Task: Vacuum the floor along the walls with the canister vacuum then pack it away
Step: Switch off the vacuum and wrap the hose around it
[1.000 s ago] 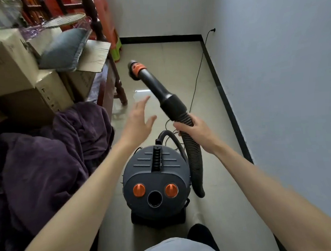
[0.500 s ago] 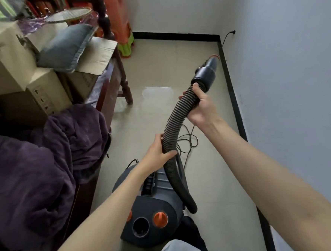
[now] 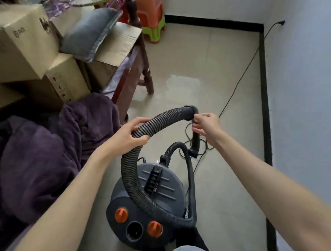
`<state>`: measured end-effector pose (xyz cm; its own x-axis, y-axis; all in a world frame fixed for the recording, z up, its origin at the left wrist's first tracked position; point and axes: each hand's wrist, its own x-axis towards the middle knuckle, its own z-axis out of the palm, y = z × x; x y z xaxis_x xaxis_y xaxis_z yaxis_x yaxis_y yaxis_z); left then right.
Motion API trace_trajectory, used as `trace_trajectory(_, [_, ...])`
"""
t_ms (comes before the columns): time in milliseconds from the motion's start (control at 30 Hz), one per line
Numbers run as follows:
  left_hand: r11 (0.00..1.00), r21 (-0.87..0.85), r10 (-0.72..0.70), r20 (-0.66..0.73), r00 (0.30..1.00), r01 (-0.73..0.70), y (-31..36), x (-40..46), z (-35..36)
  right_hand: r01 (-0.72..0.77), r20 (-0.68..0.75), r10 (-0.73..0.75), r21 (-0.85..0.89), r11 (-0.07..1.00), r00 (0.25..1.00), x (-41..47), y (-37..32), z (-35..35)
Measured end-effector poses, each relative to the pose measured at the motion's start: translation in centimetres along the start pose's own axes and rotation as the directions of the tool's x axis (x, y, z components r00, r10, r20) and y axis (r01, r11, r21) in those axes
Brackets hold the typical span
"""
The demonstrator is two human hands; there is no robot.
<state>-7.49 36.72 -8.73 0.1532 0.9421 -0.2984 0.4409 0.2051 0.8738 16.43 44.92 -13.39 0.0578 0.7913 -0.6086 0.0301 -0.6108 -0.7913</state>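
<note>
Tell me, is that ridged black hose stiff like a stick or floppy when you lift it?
Probably floppy: the hose curves in a big loop between the left hand and the vacuum. Its ridges likely let it bend yet spring back. The smooth end by the right hand looks stiffer.

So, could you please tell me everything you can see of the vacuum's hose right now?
The hose is black, ribbed and looks like flexible plastic. It curves in a big loop over the grey canister, which stands on the floor. The left hand grips its ribbed stretch; the right hand holds the smooth black end piece, which bends downward from a collar. Its lower end curls round the canister's right side, where it seems to join a thinner black tube.
</note>
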Motion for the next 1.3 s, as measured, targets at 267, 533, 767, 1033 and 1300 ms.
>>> trace_trajectory(267, [0.975,-0.191,-0.120,-0.012,0.993,0.115,-2.2,-3.9,-5.4,0.582,0.488,-0.323,-0.732,0.355,0.811,1.2,2.8,5.6])
trace_trajectory(533, [0.959,-0.267,-0.114,-0.045,0.992,0.098,-4.2,-5.4,-8.5,0.744,0.564,-0.549,-0.646,0.172,0.617,2.4,0.1,10.4])
trace_trajectory(767, [0.983,-0.119,-0.154,-0.116,0.981,0.140,-5.7,-4.2,-10.2,0.776,0.661,-0.513,-0.631,0.016,0.548,2.3,-1.1,10.0])
trace_trajectory(1033, [0.960,-0.131,-0.265,-0.162,0.950,0.246,-5.9,-3.8,-15.1,0.759,0.663,-0.370,-0.569,0.315,0.651,0.9,-1.7,11.9])
trace_trajectory(1300, [0.914,0.155,-0.320,-0.298,0.899,0.376,-11.1,-3.7,-14.1,0.638,0.636,-0.189,-0.611,0.469,0.748,0.9,1.8,14.9])
